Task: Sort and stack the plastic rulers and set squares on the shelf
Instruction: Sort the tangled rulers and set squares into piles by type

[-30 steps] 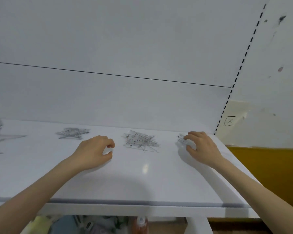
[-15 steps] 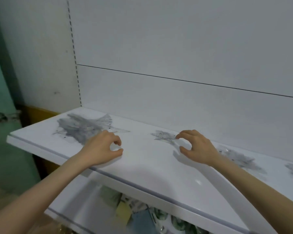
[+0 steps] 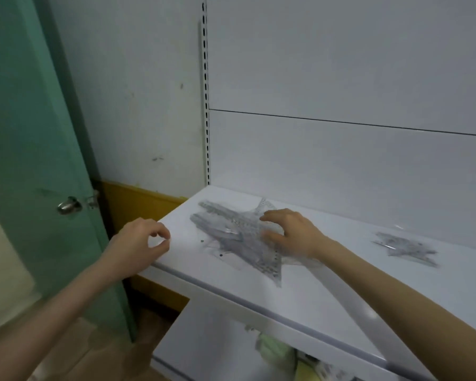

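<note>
A loose heap of clear plastic rulers and set squares (image 3: 239, 237) lies at the left end of the white shelf (image 3: 327, 292). My right hand (image 3: 289, 232) rests on the heap's right side with fingers spread over it. My left hand (image 3: 140, 243) hovers at the shelf's left corner, fingers loosely curled, thumb near the forefinger, holding nothing I can see. A smaller pile of clear rulers (image 3: 404, 247) lies further right on the shelf.
A green door (image 3: 30, 166) with a metal knob (image 3: 68, 206) stands left of the shelf. A slotted upright (image 3: 205, 92) runs up the back wall. A lower shelf (image 3: 212, 342) holds packaged goods (image 3: 275, 350).
The view has swung left along the shelf. Both hands moved left; my right hand left the small right-end pile and now rests on the big left heap.
</note>
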Available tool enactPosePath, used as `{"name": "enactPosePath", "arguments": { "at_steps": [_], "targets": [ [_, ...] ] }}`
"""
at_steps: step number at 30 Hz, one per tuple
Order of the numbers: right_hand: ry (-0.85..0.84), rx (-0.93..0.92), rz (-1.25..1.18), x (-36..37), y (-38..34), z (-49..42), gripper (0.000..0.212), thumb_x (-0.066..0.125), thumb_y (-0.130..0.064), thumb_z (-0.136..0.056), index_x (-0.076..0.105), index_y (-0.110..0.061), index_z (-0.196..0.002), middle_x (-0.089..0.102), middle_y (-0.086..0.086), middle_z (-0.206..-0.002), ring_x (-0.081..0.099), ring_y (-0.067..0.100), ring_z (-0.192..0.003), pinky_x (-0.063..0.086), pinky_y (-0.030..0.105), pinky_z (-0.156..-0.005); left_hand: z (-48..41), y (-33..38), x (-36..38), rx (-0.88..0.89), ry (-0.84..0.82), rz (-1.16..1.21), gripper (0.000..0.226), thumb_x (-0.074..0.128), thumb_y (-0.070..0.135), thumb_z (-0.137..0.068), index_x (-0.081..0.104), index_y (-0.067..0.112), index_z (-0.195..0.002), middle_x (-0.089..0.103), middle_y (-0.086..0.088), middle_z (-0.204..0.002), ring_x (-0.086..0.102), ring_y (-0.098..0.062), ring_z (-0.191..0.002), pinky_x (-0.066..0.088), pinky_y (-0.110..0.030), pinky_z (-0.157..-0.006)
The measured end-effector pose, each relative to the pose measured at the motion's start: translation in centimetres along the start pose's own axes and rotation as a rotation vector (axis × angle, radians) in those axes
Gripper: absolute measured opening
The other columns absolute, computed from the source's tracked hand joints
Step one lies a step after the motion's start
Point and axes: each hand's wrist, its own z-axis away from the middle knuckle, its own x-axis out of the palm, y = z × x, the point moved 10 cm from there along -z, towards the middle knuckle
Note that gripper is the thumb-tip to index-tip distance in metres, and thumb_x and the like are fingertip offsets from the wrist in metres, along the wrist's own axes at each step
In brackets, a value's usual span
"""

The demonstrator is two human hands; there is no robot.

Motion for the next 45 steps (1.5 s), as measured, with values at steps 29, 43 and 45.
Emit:
{"name": "enactPosePath", "arguments": {
  "at_steps": [29, 43, 45],
  "targets": [
    [0.543, -0.219, 0.466, -6.5, 2.0, 5.8, 0.016, 0.055, -0.007, -0.077, 0.065, -0.017, -0.069, 0.057, -0.005, -0.054, 0.050, 0.018, -0.042, 0.032, 0.023, -0.033, -8.4, 14.9, 12.3, 0.496, -0.554, -0.121, 0.062, 0.034, 0.059, -0.069, 0.065, 0.009, -0.089, 0.062, 0.000, -0.090, 0.053, -0.016, -0.082, 0.047, -0.039, -0.084],
    [0.567, -0.341, 0.382, -7.1, 0.2, 7.8, 0.015, 0.061, -0.006, -0.079, 0.070, -0.018, -0.078, 0.069, -0.008, -0.073, 0.064, 0.018, -0.057, 0.041, 0.024, -0.037, -8.2, 16.2, 8.5, 0.463, -0.299, 0.010, 0.020, 0.060, 0.038, -0.091, 0.071, 0.026, -0.101, 0.071, 0.007, -0.099, 0.063, -0.012, -0.091, 0.048, -0.027, -0.078],
    [0.585, -0.379, 0.376, -7.4, -0.2, 8.4, 0.013, 0.064, -0.006, -0.080, 0.072, -0.016, -0.080, 0.071, -0.007, -0.077, 0.067, 0.018, -0.062, 0.044, 0.025, -0.039, -8.4, 16.4, 7.2, 0.480, -0.205, 0.061, 0.020, 0.055, 0.034, -0.094, 0.069, 0.024, -0.104, 0.071, 0.006, -0.096, 0.065, -0.016, -0.088, 0.050, -0.032, -0.077]
  ]
}}
